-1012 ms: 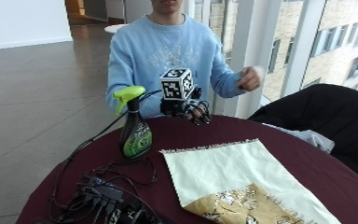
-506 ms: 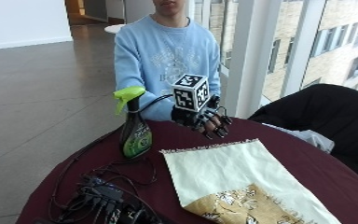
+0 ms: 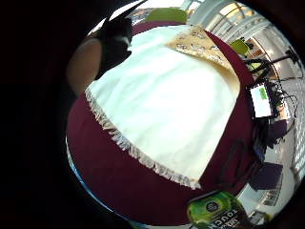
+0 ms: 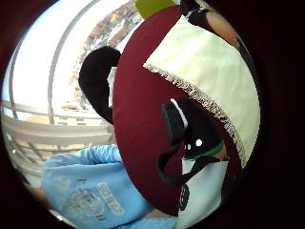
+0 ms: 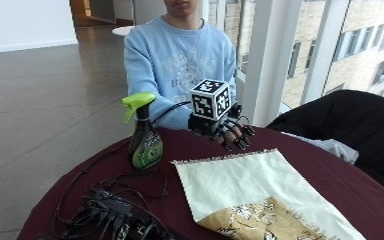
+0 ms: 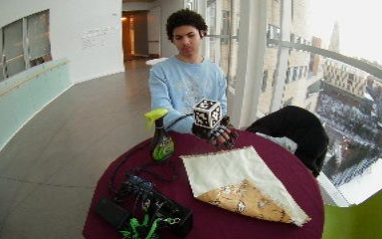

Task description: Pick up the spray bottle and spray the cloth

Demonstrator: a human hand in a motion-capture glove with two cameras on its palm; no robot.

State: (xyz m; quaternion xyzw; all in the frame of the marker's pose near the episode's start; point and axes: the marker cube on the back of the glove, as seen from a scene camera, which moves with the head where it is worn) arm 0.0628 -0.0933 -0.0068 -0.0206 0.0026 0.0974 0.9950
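- The gloved right hand [image 5: 226, 131] hovers above the far edge of the counter [image 5: 352, 185], just past the fringed end of the cloth [image 5: 245, 182], fingers spread, hanging down and holding nothing.
- The grip is apart, with no contact on anything yet.
- The spray bottle [image 5: 145, 134] stands upright on the counter, off to the hand's thumbless side as seen from here, well clear of the cloth's corner, its lime trigger head [image 5: 137, 100] up top.
- From the palm's little-finger camera the bottle's green label [image 3: 215, 213] sits right at the edge, beyond the cloth's fringe [image 3: 138, 152], so the palm faces the cloth rather than the bottle.
- The step in hand, I'd say, is the reach for the bottle, and nothing of the task is done so far.
- To do it well, swing the hand sideways across to the bottle and turn the palm toward its neck.
- Wrap the neck just under the trigger head, leaving the index finger free for the trigger.
- A tangle of cables [image 5: 112, 212] lies near the bottle's base; come in from above so the fingers don't snag it.
- The bottle looks tall and narrow, so a sideways knock might tip it. Close round it squarely before lifting.
- The nozzle seems to point away from the cloth, so the bottle will need turning toward the cream fabric before squeezing.
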